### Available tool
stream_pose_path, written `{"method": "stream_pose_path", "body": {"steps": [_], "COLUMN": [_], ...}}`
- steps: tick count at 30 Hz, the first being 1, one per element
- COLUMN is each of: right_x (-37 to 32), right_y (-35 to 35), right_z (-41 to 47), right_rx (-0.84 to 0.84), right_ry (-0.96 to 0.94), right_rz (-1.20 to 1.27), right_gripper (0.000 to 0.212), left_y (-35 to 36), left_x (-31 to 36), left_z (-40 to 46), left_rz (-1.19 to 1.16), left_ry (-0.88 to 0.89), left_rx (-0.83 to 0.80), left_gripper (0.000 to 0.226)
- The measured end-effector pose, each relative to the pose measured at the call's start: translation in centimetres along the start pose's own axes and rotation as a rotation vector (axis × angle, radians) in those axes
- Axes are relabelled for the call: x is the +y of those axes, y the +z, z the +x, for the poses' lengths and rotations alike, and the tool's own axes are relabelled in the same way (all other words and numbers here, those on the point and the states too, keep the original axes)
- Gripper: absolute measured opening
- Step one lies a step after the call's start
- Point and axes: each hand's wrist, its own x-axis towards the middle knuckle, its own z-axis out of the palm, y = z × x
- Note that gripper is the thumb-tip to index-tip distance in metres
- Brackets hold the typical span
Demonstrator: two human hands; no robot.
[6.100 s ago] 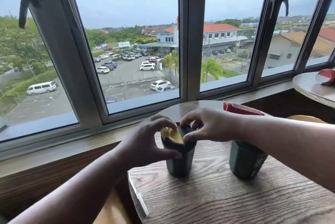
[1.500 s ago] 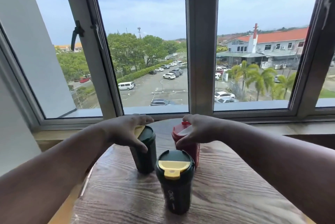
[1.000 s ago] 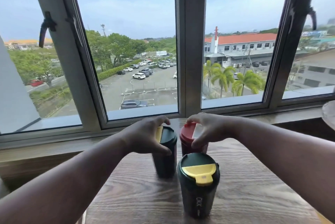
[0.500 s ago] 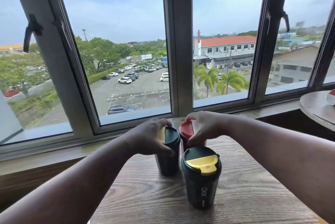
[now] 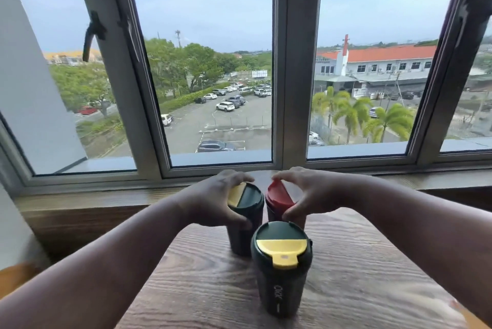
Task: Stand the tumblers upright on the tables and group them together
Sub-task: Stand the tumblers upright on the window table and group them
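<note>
Three tumblers stand upright and close together on the round wooden table (image 5: 346, 275). Nearest me is a dark green tumbler with a yellow flip lid (image 5: 281, 270), free of both hands. Behind it to the left stands a second dark green tumbler (image 5: 246, 206); my left hand (image 5: 213, 201) grips its lid from the left, fingers and thumb curled round the rim. Beside it on the right is a red tumbler (image 5: 278, 197); my right hand (image 5: 306, 190) holds its lid from the right, thumb at the front, fingers over the back. The red tumbler's body is mostly hidden.
A wooden window ledge (image 5: 93, 203) runs behind the table, under a row of grey-framed windows (image 5: 290, 89). A yellowish seat edge (image 5: 16, 278) shows at the lower left. The table's left edge drops away below my left forearm.
The view has swung left, so the second table at the right has left the frame. Both hands keep their hold on the rear tumblers, which stay pressed together behind the front one.
</note>
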Motion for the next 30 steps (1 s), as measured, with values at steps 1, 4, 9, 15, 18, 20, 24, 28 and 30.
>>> {"method": "stream_pose_path", "body": {"steps": [1,4,9,15,18,20,24,28,30], "right_x": [0.1,0.3,0.8,0.9,0.8,0.9,0.8,0.7,0.8], "right_y": [-0.1,-0.2,0.4,0.0,-0.1,-0.3,-0.7,-0.7,-0.6], "right_z": [-0.1,-0.1,-0.2,-0.5,-0.5,-0.5,-0.4,-0.7,-0.7], "right_rx": [-0.005,0.011,0.041,0.045,0.036,0.03,0.015,0.0,0.002], "right_ry": [-0.013,-0.05,-0.086,-0.114,-0.114,-0.117,-0.096,-0.085,-0.082], "right_rz": [-0.002,-0.009,-0.027,-0.059,-0.051,-0.033,0.039,0.09,0.081], "right_gripper": [0.098,0.098,0.097,0.096,0.094,0.09,0.078,0.067,0.068], "left_y": [-0.1,0.2,1.7,3.0,3.6,3.8,4.0,3.9,3.9], "left_x": [0.5,1.9,6.3,8.3,7.6,7.2,5.8,5.1,5.0], "left_z": [-0.5,-2.3,-6.5,-7.1,-6.8,-6.4,-5.3,-4.7,-4.6], "left_rz": [0.003,-0.074,-0.09,0.316,0.305,0.309,0.34,0.338,0.352], "left_ry": [0.014,0.141,0.222,0.169,0.16,0.148,0.094,0.085,0.098], "left_rx": [0.056,0.33,0.238,0.122,0.18,0.217,0.257,0.252,0.259], "left_gripper": [0.083,0.051,0.048,0.1,0.099,0.101,0.106,0.109,0.111]}}
